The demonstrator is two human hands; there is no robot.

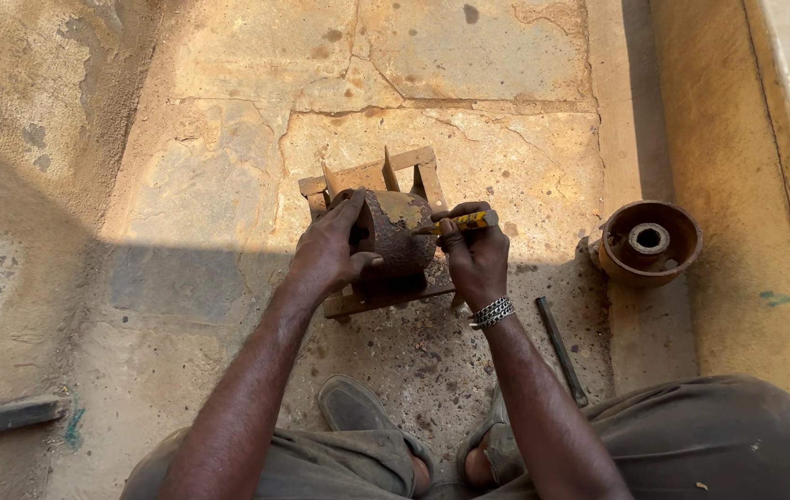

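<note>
At the far left edge, low in the frame, a flat dark bar (pixel 1 417) lies on the cracked, stained concrete floor (pixel 228 167), with a smear of green paint just beside it.

Left of centre, the left hand (pixel 330 248) grips a rusty metal cylinder (pixel 397 231): fingers spread over its round left end, thumb pressed on the near side. The cylinder is squat, rough and flaking, pale yellowish on top, and lies on its side in the middle of the frame. It rests in a rusty stand (pixel 376 176) welded from flat strips and angle pieces; the far rails show above the cylinder and one near strip below it. Dark rust crumbs dust the floor around the stand's near side.

Just right of the cylinder, the right hand (pixel 476 259) is curled tight around a yellow-handled tool (pixel 464 221), its tip touching the cylinder's top right. A metal chain bracelet (pixel 492 312) circles that wrist.

Further right, a thin dark rod (pixel 560 350) lies on the floor. At the right, a round rusty hub (pixel 650 243), bowl-shaped with a short tube in its centre, sits well apart from the hands.

Along the bottom, 2 worn sandals (pixel 358 412) and grey-trousered knees show.
</note>
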